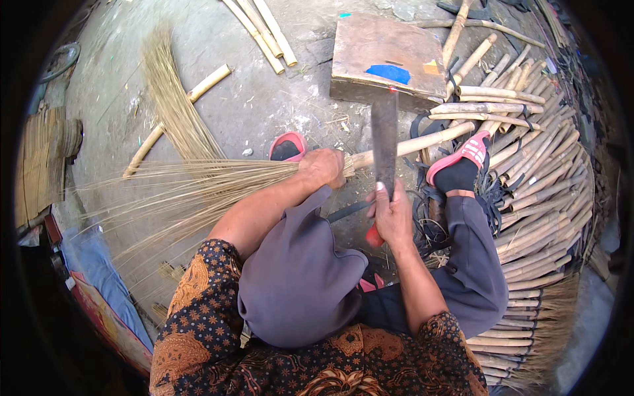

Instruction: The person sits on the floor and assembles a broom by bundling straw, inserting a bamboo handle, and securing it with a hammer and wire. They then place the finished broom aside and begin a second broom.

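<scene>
- On the left, a ribbed stack (39,165) of pale brown slats stands at the edge of my view; nearer lies a blue sheet (99,264).
- Left, farther off: a second bristle bundle (175,99) lies on the ground across a short bamboo stick (209,82).
- Left of centre: the bristle bundle (257,178) that I hold, its loose tips fanned leftward over the near end of the second one.
- Centre: my left hand (322,168), fingers closed around the bristle bundle close to its right end; one pink sandal (302,140) shows just beyond.
- Right of centre: my right hand (393,214), fingers curled about the red handle (374,235) of a broad knife (384,138), thumb pressed at the base of the blade, which points to the far side. I cannot tell whether the blade touches the pole behind it.
- Same span, far side: a wooden box (376,39) with blue and yellow patches.
- Farther right: the bamboo pole (429,140) runs from the right end of my bundle to just beside the other pink sandal (472,148); whether it enters the bristles I cannot tell.
- Right: bamboo-handled brooms (548,185) lie stacked in a long row, brown bristles showing at the near end.
</scene>
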{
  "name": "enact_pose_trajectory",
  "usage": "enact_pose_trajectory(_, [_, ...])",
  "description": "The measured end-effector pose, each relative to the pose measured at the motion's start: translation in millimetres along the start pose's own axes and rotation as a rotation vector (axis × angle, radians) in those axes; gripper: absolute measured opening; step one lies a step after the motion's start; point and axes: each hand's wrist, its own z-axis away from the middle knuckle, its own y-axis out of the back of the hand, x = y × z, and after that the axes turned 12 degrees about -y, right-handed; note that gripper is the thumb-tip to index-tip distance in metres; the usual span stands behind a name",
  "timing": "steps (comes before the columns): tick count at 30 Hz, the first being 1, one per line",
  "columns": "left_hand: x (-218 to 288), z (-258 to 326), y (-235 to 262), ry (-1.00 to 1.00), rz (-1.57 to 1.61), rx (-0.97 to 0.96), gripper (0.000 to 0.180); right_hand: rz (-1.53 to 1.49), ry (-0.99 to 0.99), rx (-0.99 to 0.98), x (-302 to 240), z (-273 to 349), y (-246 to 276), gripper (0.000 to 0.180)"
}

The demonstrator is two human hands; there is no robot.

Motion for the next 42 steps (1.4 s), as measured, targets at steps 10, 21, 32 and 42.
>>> enact_pose_trajectory(10, [0.5, -0.5, 1.8, 0.043, 0.029, -0.032, 0.038, 0.448, -0.142, 0.019, 33.7, -20.1, -5.9, 0.027])
enact_pose_trajectory(21, [-3.1, -3.3, -16.0, 0.013, -0.095, 0.061, 0.039, 0.208, -0.292, -0.006, 54.3, -20.9, 2.9, 0.03])
enact_pose_trajectory(32, [-24.6, -31.0, 11.5, -0.108, 0.351, -0.255, 0.051, 0.293, -0.229, 0.06, 65.1, -9.1, -3.4, 0.027])
enact_pose_trajectory(42, [-30.5, -38.5, 8.4, -0.178, 0.456, -0.396, 0.049, 0.45, -0.086, 0.034, 57.8, -0.9, -15.7, 0.028])
